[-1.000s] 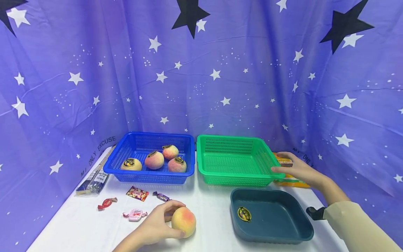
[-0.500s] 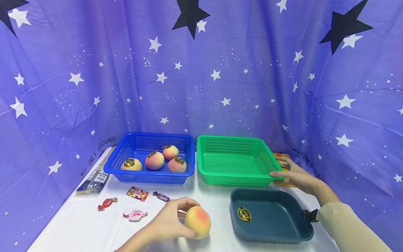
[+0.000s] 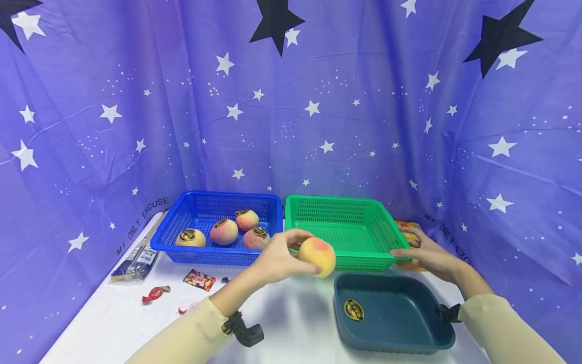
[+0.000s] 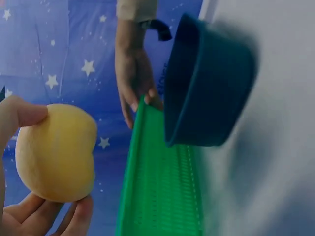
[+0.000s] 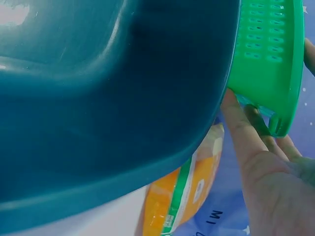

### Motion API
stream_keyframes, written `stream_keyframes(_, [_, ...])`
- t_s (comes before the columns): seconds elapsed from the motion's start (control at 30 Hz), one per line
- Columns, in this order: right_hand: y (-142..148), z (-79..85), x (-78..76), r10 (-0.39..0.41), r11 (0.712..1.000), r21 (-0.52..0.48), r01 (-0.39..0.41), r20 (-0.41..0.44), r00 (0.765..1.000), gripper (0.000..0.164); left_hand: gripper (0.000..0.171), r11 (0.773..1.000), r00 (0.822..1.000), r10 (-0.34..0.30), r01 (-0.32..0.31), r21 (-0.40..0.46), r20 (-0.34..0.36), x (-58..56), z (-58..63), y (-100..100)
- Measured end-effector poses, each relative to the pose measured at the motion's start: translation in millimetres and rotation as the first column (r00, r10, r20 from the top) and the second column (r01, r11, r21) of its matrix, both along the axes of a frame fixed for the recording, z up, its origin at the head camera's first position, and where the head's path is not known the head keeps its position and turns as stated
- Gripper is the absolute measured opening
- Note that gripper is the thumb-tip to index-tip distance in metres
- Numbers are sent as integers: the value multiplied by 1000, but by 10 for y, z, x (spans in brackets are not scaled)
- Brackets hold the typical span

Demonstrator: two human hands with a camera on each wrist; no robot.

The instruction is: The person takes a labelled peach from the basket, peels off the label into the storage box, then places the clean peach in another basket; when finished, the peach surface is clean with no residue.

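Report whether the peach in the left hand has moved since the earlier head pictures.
Yes: up and rightward in the head view; the peach now overlaps the green basket at its near-left corner.

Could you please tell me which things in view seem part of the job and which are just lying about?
Likely part of the job:
peach, held in the left hand
green basket, its rim touched by the right hand
perhaps the blue basket with four more peaches

Apparently just lying about:
teal tub
wrapped sweets
clear packet at left
orange package
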State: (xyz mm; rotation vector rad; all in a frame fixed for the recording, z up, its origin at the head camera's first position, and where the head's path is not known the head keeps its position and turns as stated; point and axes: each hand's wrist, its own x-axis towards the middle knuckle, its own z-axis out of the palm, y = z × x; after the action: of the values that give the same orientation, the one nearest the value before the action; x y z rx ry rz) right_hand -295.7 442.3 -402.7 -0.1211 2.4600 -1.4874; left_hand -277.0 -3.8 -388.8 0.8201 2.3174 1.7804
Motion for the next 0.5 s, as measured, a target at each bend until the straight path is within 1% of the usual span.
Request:
stream_keyframes(0.1, [2, 2, 18, 2, 1000, 6, -2, 0, 1000, 112, 66, 999, 999, 52, -52, 5, 15, -155, 66, 138])
stream_keyframes(0.2, [16, -6, 25, 6, 1000, 17, -6, -5, 1000, 111, 66, 996, 995, 91, -91, -1, 35, -282, 122, 280])
stream_keyframes(0.27, [23, -16, 17, 8, 1000, 21, -8, -8, 1000, 110, 65, 994, 993, 112, -111, -19, 47, -354, 162, 360])
stream_keyframes(0.33, [27, -28, 2, 10, 1000, 21, -10, -10, 1000, 109, 65, 990, 991, 131, -129, -53, 40, -425, 199, 423])
stream_keyframes(0.4, [29, -37, -13, 14, 1000, 13, -14, -12, 1000, 109, 66, 984, 988, 148, -143, -106, 36, -503, 225, 470])
stream_keyframes(0.5, [28, -48, -29, 15, 1000, -5, -15, -9, 1000, 109, 66, 970, 985, 166, -155, -184, 42, -634, 221, 530])
